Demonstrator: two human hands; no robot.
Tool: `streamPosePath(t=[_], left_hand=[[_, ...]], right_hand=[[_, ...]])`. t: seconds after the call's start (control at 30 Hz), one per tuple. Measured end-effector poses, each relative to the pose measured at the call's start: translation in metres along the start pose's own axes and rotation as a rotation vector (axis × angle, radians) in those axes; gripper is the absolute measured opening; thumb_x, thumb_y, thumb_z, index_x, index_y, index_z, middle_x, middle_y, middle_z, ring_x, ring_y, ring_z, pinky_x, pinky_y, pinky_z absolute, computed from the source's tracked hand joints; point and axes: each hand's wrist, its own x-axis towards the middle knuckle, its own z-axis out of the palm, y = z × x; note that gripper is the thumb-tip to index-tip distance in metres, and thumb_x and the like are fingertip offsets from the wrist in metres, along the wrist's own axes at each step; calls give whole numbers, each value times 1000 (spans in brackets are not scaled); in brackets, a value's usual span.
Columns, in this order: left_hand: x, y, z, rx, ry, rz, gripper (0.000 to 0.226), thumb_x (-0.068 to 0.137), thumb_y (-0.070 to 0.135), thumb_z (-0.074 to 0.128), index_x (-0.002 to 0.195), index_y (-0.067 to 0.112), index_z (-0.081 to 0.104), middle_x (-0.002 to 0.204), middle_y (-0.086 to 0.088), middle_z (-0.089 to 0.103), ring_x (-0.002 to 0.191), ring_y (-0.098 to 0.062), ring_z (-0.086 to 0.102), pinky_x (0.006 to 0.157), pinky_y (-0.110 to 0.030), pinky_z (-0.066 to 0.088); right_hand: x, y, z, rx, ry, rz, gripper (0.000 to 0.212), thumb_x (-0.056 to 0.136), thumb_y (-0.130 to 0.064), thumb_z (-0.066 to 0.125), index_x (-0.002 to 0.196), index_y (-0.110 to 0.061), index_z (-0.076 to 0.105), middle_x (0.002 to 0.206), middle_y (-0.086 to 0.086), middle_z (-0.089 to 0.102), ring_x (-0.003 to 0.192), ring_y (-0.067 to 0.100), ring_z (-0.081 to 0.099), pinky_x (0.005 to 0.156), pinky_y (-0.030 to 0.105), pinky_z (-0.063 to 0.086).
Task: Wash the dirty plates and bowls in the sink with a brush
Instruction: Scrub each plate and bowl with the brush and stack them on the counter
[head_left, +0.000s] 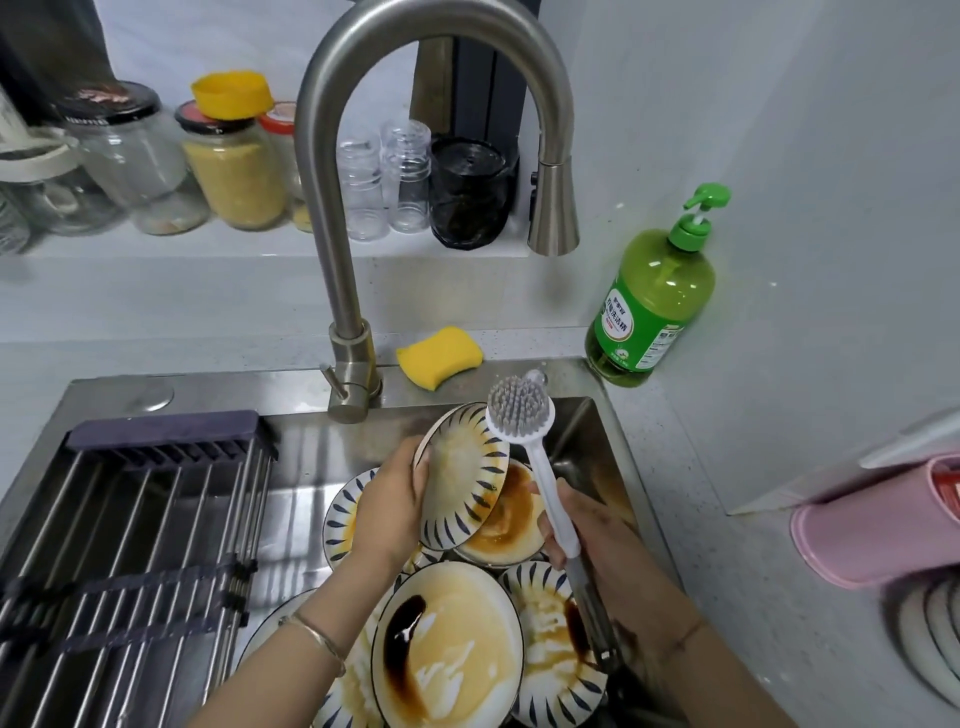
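My left hand (392, 512) grips the rim of a striped plate (462, 475) and holds it tilted on edge over the sink (576, 426). In my right hand (587, 535) is the white handle of a dish brush (522, 408), whose grey bristle head points up beside the plate's upper right edge. Below lie several dirty dishes: a brown-stained plate (511, 525), a bowl (449, 644) streaked with dark sauce, another striped plate (556, 649) and one (340, 519) behind my left hand.
A steel faucet (343, 218) arches over the sink, spout at the right. A roll-up drying rack (130, 530) covers the left half. A yellow sponge (439, 356) and green soap bottle (652, 301) sit on the back ledge. Jars line the shelf. A pink holder (878, 525) hangs right.
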Motion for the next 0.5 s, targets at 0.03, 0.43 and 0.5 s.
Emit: streamPosePath(t=[0.03,0.43,0.5], left_hand=[[-1,3,-3,-35,25,4,26,103,34,33,117,24,54,90,9,57,82,-16,52,64,-30,33],[-7,12,-17,-560,-3,-243,25,103,41,29,113,46,51,116,10,61,110,-3,57,93,-33,47],[-10,13,-15,-695,-64,-427,40,102,50,25,135,38,44,132,3,55,119,-19,55,90,-44,53]], right_hand=[[-1,0,1,5,-15,0,36,93,-35,44,109,-12,67,71,8,50,57,15,41,55,24,42],[-9,-5,9,-131,-6,-11,32,94,-30,48,113,-10,64,75,8,56,61,14,47,58,25,45],[-9,-8,7,-279,57,2,26,96,-22,52,119,-17,64,73,6,55,58,13,49,57,22,47]])
